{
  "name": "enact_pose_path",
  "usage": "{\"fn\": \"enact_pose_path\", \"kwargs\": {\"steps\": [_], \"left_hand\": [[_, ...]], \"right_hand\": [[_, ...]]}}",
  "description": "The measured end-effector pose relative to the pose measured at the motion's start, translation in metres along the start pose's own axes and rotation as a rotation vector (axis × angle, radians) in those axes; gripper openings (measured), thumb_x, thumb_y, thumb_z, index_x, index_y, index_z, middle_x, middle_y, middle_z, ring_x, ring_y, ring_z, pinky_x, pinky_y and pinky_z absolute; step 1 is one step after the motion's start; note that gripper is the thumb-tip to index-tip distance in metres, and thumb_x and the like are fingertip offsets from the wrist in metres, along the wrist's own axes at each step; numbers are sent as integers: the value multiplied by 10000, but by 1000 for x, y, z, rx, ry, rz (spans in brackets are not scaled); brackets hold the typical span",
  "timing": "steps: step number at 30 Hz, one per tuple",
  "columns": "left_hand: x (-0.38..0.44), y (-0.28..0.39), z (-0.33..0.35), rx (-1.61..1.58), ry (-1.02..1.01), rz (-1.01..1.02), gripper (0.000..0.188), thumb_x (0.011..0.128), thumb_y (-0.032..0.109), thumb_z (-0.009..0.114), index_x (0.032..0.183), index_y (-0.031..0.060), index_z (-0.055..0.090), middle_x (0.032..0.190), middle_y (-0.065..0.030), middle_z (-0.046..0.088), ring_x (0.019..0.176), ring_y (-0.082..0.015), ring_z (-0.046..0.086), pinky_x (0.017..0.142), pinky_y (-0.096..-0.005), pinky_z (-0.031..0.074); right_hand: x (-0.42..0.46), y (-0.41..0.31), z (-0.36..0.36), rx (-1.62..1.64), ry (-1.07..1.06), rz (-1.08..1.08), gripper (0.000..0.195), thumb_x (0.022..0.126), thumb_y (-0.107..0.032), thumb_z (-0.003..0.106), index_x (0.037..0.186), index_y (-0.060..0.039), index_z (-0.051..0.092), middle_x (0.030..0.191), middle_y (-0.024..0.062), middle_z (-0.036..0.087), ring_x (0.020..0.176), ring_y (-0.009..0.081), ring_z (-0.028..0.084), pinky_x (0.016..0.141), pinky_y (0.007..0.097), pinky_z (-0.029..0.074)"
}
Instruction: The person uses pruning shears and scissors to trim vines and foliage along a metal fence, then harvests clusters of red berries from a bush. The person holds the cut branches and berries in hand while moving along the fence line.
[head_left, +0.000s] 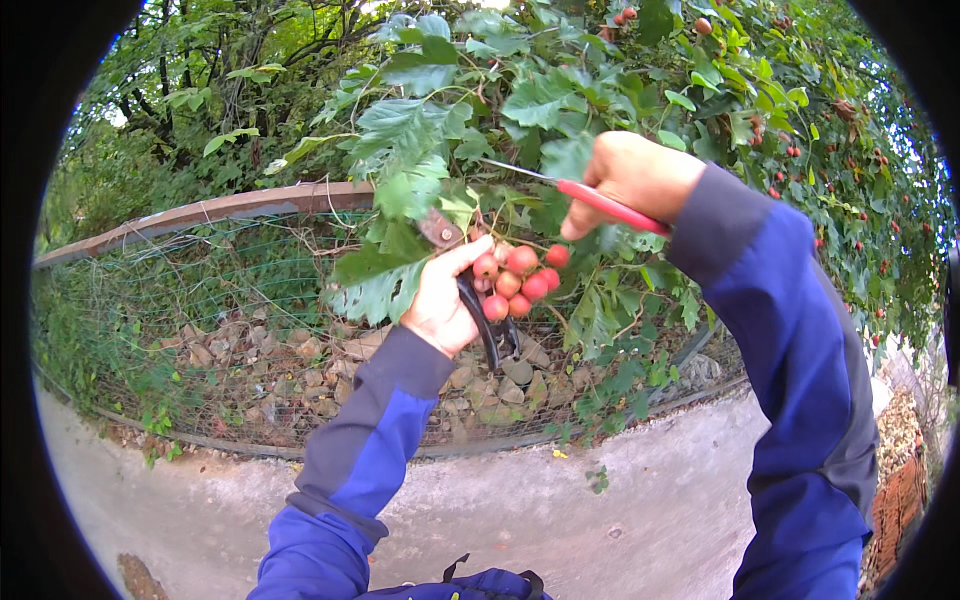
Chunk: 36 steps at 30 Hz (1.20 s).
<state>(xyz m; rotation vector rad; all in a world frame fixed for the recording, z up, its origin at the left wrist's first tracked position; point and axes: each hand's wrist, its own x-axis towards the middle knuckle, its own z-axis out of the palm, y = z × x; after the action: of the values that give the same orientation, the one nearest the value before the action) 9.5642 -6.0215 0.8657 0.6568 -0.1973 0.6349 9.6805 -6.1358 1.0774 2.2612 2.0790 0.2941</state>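
My left hand (442, 300) holds a cluster of round red hawthorn-like fruit (522, 260) near its stems, with the thumb over the top. Black-handled pruning shears (475, 309) are in the same hand, their handles hanging below the palm and part of their metal head showing above the thumb. Up and to the right, my right hand (637, 176) grips a red-handled tool (611, 205) with a thin metal blade pointing left into the foliage. Whether it is a knife or scissors I cannot tell. Large lobed green leaves (405, 127) hang above and beside the fruit.
Behind the hands runs a wire mesh fence (247, 300) with a brown top rail (225, 208). Stones (300, 345) lie behind the mesh. Leafy growth (825, 150) bearing more red fruit fills the right side. Concrete ground (562, 517) lies below, with bricks (900, 487) at far right.
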Motion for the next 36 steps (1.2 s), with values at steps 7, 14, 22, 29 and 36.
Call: {"fn": "enact_pose_path", "kwargs": {"steps": [7,14,22,29,36], "left_hand": [[-56,-32,-34,-165,50,-8,311,957,304,508,1099,33,562,998,-129,639,881,-264,663,770,-427,577],[-82,-60,-80,-261,-7,-41,439,806,210,683,1181,24,552,970,-85,611,956,-226,593,972,-410,471],[-99,-75,-95,-211,-26,-173,456,754,190,679,1168,46,555,964,-81,618,907,-223,609,883,-404,505],[-113,-81,-81,-44,37,-327,406,774,239,639,1093,-2,566,908,-100,627,999,-297,637,867,-421,523],[-129,-82,-67,287,166,-274,589,734,195,670,1261,2,491,1092,-143,625,1053,-286,633,942,-458,526]], "right_hand": [[-122,-16,81,569,247,34,437,741,-305,821,593,21,571,474,74,498,441,120,474,432,309,385],[-200,-38,212,982,36,276,443,698,-247,878,629,-22,503,510,31,400,510,81,366,454,282,341],[-239,-62,265,1038,149,380,427,675,-235,885,649,-29,512,503,42,440,474,117,387,447,291,345],[-230,-83,243,723,328,363,394,623,-231,884,679,-18,557,541,88,473,455,245,484,444,332,385],[-230,-90,249,538,188,386,408,624,-340,854,745,-18,634,636,150,583,545,356,579,493,412,436]]}}
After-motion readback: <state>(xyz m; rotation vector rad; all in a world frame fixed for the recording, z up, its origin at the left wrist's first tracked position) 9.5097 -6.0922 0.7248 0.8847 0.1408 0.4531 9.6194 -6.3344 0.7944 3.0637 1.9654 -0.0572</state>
